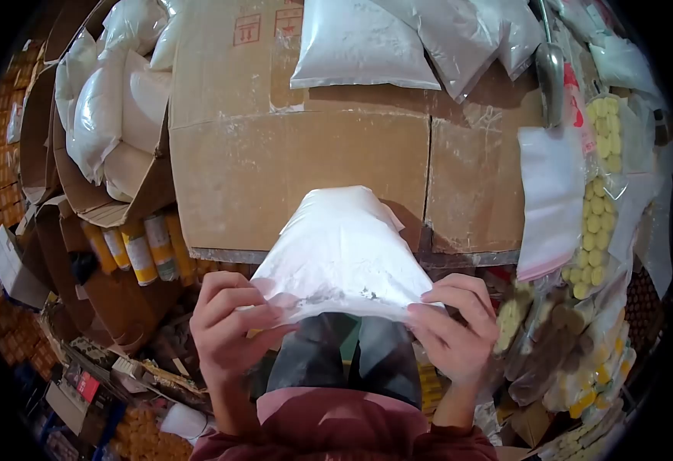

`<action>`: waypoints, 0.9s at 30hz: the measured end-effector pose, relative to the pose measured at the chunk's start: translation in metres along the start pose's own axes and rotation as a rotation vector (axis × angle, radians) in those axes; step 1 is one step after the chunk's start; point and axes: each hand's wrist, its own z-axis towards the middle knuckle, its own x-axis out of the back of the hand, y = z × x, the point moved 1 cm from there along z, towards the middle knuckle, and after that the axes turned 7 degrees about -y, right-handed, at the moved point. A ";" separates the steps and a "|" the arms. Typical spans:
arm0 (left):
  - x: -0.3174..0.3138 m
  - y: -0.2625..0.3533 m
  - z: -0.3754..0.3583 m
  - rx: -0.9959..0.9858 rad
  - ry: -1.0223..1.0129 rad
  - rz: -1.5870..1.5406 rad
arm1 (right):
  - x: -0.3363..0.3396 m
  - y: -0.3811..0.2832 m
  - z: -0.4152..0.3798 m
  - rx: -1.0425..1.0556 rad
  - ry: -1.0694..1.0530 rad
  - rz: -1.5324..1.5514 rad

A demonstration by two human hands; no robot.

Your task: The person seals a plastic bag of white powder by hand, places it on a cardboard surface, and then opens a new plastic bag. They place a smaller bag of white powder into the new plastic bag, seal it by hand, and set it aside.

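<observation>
A plastic bag of white powder (344, 238) lies at the front edge of the cardboard-covered table, its top end toward me. My left hand (233, 319) pinches the left corner of the bag's top edge. The right corner is pinched between the thumb and fingers of my right hand (459, 323). Between the hands the top edge is stretched nearly straight, with small grey smudges near it. The lower part of the bag rests on the cardboard (298, 154).
Filled powder bags (363, 46) lie at the back of the table. A metal scoop (551, 81) rests near flat empty bags (547, 200) on the right. Packs of yellow pieces (597, 223) hang beyond them. At left, an open carton (114, 203) holds more filled bags (98, 115).
</observation>
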 end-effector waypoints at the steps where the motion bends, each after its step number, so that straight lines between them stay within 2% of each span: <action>1: 0.002 0.005 0.004 -0.037 -0.062 0.156 | 0.001 -0.003 0.003 0.022 -0.041 -0.051; 2: 0.003 0.012 0.011 -0.106 -0.096 0.261 | 0.002 -0.006 0.006 0.044 -0.083 -0.102; 4: 0.009 0.026 0.013 -0.126 -0.168 0.328 | 0.001 -0.005 0.006 0.127 -0.134 -0.193; 9: 0.008 0.019 0.001 -0.227 -0.212 0.394 | 0.004 0.004 -0.007 0.098 -0.128 -0.257; 12: 0.004 0.021 -0.002 -0.204 -0.229 0.413 | 0.000 0.003 -0.011 0.049 -0.137 -0.294; 19: -0.007 0.036 -0.013 -0.205 -0.193 0.403 | -0.010 -0.013 -0.008 0.087 -0.088 -0.344; 21: -0.014 0.041 -0.009 -0.218 -0.126 0.362 | -0.015 -0.017 -0.007 0.115 -0.068 -0.391; 22: -0.016 0.041 -0.006 -0.217 -0.135 0.374 | -0.013 -0.023 -0.004 0.087 -0.119 -0.356; 23: -0.008 0.050 -0.005 -0.097 -0.321 0.369 | -0.013 -0.025 -0.008 0.087 -0.147 -0.326; 25: 0.002 0.052 -0.026 -0.067 -0.466 0.341 | -0.013 -0.029 -0.016 0.087 -0.204 -0.264; 27: 0.001 0.053 -0.031 -0.113 -0.357 0.290 | -0.010 -0.032 -0.009 0.110 -0.211 -0.171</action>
